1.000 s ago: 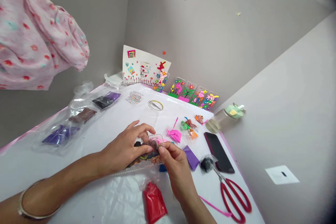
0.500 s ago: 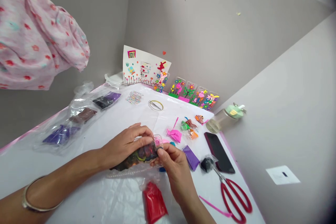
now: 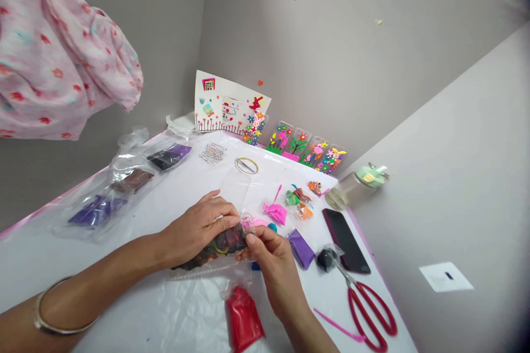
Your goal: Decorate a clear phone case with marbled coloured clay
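Note:
Both hands are on a clear, flat case [image 3: 226,247] with dark, multicoloured material across it, held at a tilt just above the table. My left hand [image 3: 202,226] lies along its upper edge, fingers closed over it. At its right end, my right hand [image 3: 269,248] pinches the corner between thumb and fingers. Any small piece under the right fingertips is hidden. Just behind the case are a bit of pink clay [image 3: 260,222] and a teal lump [image 3: 272,227]. In front lies a red clay packet [image 3: 243,317].
Right side: purple packet [image 3: 301,249], black clay [image 3: 326,259], red-handled scissors [image 3: 372,314], phone [image 3: 346,240] and jar [image 3: 351,190]. Pink clay [image 3: 276,213] lies behind. Left: plastic-bagged clay packets [image 3: 97,210]. Gems [image 3: 212,153], a bangle [image 3: 247,165] and decorated clear cases [image 3: 298,145] stand farther back.
My hands and the case have shifted very slightly left, and the right fingers still press at its corner. The other things lie as before.

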Demonstrator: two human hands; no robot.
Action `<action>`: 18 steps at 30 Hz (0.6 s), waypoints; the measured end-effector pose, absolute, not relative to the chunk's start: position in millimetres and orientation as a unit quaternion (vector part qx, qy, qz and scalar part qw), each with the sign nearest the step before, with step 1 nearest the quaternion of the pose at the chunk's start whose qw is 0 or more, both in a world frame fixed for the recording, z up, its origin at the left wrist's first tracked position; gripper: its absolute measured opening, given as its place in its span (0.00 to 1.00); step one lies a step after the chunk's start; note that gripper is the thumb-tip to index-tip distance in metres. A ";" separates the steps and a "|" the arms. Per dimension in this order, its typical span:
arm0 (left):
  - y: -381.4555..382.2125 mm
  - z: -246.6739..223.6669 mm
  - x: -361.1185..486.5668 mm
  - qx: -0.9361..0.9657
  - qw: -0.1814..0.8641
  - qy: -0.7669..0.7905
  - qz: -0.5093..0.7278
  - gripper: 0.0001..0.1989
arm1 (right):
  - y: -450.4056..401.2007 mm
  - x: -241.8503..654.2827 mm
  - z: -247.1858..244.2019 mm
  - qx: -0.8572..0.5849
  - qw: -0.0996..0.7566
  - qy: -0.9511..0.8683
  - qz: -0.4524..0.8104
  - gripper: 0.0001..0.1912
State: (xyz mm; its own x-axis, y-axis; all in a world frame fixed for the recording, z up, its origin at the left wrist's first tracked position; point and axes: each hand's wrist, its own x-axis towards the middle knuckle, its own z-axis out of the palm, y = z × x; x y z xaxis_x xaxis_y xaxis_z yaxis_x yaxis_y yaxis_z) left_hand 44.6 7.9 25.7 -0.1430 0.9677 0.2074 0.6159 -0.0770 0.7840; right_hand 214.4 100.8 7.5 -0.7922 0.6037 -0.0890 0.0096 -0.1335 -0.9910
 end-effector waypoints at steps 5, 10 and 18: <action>7.9 21.2 45.8 0.588 0.247 0.638 0.431 0.08 | 99.7 214.4 9.4 -0.239 0.205 -0.627 0.713 0.13; 6.9 22.8 51.4 0.573 0.248 0.650 0.433 0.08 | 99.2 214.2 8.8 -0.242 0.204 -0.633 0.706 0.12; 6.1 27.0 49.1 0.598 0.226 0.642 0.422 0.09 | 100.0 215.2 5.6 -0.239 0.198 -0.645 0.699 0.12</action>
